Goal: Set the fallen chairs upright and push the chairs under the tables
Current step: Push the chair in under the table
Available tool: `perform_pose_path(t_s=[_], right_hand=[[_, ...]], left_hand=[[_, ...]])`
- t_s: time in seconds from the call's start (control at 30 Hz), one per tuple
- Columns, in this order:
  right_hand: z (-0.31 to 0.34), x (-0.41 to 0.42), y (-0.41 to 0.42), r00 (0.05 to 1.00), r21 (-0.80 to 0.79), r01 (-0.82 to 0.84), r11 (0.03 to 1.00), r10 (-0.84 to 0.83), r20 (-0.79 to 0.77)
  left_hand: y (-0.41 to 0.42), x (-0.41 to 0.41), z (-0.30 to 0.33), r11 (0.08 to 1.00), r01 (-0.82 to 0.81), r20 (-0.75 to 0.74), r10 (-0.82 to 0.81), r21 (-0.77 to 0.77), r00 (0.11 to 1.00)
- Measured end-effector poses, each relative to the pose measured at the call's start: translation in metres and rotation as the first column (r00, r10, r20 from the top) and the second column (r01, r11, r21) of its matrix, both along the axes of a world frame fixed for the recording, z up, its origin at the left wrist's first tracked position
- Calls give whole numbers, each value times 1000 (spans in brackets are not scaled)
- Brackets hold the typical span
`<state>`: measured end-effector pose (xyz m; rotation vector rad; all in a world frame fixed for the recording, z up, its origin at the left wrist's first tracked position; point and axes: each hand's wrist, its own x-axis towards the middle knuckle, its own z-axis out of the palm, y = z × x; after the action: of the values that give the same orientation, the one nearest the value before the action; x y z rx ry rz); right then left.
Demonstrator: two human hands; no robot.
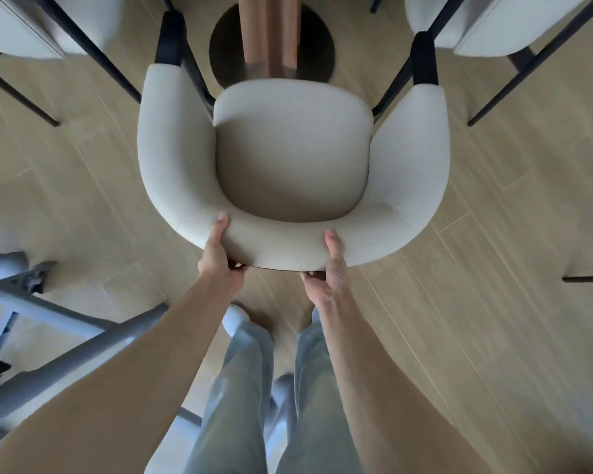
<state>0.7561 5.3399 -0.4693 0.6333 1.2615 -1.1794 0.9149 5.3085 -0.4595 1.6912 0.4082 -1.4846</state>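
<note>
Cream upholstered armchair (293,155), upright on its black legs, centre of view, its open front facing the table pedestal (269,32) at the far side. Curved padded back and arms form one continuous band around a rounded square seat; fabric matte, lightly textured. Left hand (216,251) and right hand (332,265) grip the near rim of the backrest, thumbs on top, fingers curled beneath and mostly hidden, a hold suited to steering the chair forward under the table. Pedestal: pale wooden columns on a dark round base. Two similar chairs, far left (24,25) and far right (486,25), partly cropped. Floor (493,234): light wood-look planks. Grey metal frame (65,336), near left, possibly a stand.
</note>
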Motion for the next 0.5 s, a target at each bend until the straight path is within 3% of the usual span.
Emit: perform_pose_path(t_s=[0.27,0.5], right_hand=[[-3,38,-18,998,-80,-57,995,55,-19],[-4,40,-17,996,-70,-71,995,67,-60]], left_hand=[[-19,45,-4,992,81,-18,-84,-100,996],[-16,54,-13,989,104,-18,-106,-101,994]])
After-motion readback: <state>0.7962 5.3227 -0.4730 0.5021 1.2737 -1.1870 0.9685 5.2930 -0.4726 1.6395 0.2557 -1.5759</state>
